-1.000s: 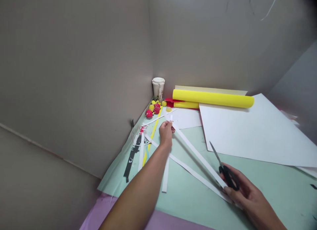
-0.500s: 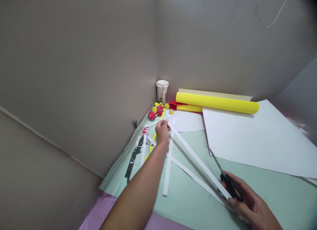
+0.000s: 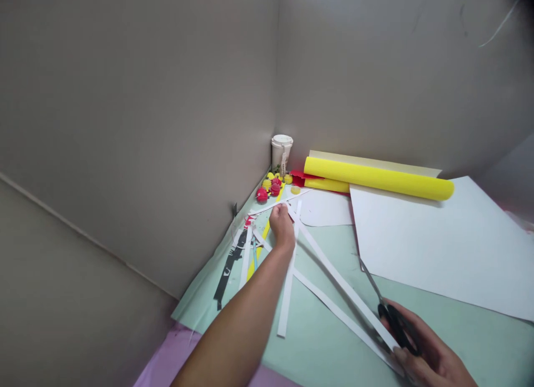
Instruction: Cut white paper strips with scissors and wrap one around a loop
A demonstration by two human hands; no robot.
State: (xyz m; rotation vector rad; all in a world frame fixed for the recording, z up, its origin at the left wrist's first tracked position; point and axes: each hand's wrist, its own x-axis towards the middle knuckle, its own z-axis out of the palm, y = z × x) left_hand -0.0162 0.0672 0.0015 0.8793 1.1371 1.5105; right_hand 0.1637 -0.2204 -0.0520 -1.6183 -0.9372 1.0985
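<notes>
My left hand (image 3: 282, 223) is closed in a pinch on the far end of a long white paper strip (image 3: 334, 267). From there the strip runs toward me, slanting down to my right hand (image 3: 431, 351), whose thumb presses on its near end. In that same right hand are scissors (image 3: 398, 326) with black handles, their blades pointing away toward the big white sheet. Below the held strip, a second white strip (image 3: 334, 309) reaches the right hand too. Another loose white strip (image 3: 287, 298) lies on the green table cover, just right of my left forearm.
In the corner stands a white lidded cup (image 3: 282, 150), with small red and yellow paper balls (image 3: 267, 188) before it. A yellow paper roll (image 3: 377, 178) rests behind a large white sheet (image 3: 438, 242). Black cut paper (image 3: 230, 270) lies left. Grey walls (image 3: 146, 125) enclose the table.
The whole view has shifted, so everything appears slightly further right. Both hands keep their hold on the strip, and the scissors stay in my right hand.
</notes>
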